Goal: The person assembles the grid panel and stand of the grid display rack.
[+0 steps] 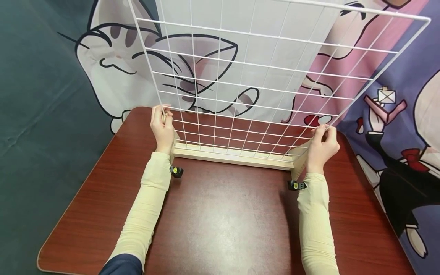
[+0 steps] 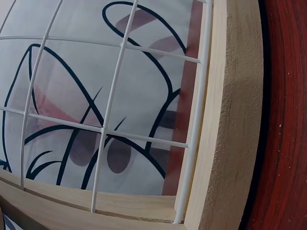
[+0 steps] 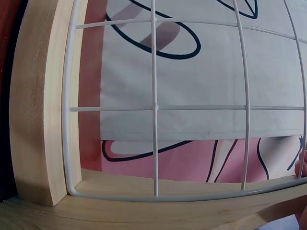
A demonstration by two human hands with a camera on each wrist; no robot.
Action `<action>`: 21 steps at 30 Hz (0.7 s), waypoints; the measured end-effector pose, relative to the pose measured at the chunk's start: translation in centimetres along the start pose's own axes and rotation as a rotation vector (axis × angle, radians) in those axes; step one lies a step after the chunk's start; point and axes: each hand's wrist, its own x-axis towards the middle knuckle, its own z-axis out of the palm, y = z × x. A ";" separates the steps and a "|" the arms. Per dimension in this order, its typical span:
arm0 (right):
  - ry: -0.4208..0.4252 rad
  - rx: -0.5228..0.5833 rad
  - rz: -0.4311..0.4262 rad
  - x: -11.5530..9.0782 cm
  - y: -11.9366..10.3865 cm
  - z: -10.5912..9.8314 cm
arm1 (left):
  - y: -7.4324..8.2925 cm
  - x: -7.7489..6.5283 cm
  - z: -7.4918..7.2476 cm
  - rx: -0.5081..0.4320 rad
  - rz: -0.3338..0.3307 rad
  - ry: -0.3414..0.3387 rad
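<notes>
A white wire grid panel stands on edge, tilted, its lower end inside a pale wooden frame. My left hand grips the panel's left edge bar low down, fingers curled around it. On the opposite edge, my right hand pinches the bar between thumb and fingers. In the left wrist view the grid's bottom bar runs along the inner side of a wooden rail. The right wrist view shows the grid's rounded corner sitting by a frame corner, with some fingertips at the right border.
The wooden frame rests on a red-brown table with rounded corners. Behind hangs a cloth with cartoon cats, and more printed cloth hangs close on the right. A small black camera sits at the left wrist.
</notes>
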 end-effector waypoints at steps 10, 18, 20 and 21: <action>0.033 0.012 0.001 0.0 0.0 -0.2 | 0.4 -0.3 -0.2 -0.066 -0.022 -0.033; 0.039 0.017 0.045 0.0 0.5 0.2 | 0.3 0.0 -0.4 -0.146 -0.039 -0.018; 0.040 0.017 0.036 0.0 0.6 0.2 | 0.2 0.0 -0.3 -0.172 -0.039 -0.014; 0.040 0.020 0.031 0.0 0.6 0.2 | 0.1 0.0 -0.2 -0.182 -0.037 -0.013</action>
